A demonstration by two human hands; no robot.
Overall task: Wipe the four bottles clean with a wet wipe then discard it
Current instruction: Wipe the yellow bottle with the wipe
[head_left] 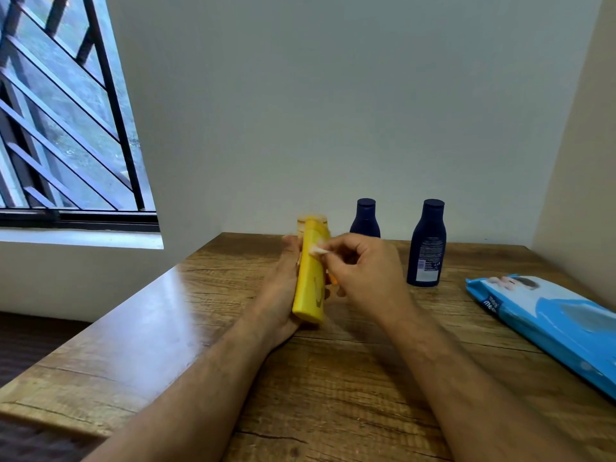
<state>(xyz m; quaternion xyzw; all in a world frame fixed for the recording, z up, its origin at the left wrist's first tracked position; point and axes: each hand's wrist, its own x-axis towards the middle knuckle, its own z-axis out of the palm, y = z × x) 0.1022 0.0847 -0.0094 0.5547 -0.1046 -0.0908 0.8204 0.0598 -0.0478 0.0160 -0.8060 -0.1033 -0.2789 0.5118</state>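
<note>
I have the yellow bottle (310,278) lifted off the table (140,328), lying along my left hand (278,288), whose fingers curl round its far side while its base sits near the heel of the palm. My right hand (361,271) is closed on a small wad of wet wipe (318,250), pinched at the fingertips and pressed against the bottle's upper part near the cap.

The bottle looks like smooth, glossy plastic, stiff enough to take rubbing without caving in, and light enough for one hand. Once damp I judge it will turn slippery, so I want the grip around the middle of the body, not on the cap, and I would rotate it in the palm to reach each side. The wipe is soft and limp; bunched up like this it gives little contact area, so opening it out would cover more.

Behind the yellow bottle I can see the pale top of another bottle (311,219), mostly hidden. Two dark blue bottles stand upright farther back: the far one (365,218) near the wall, the nearer one (426,243) to its right. The blue wipe pack (546,325) lies flat at the table's right edge, well apart from my hands.
</note>
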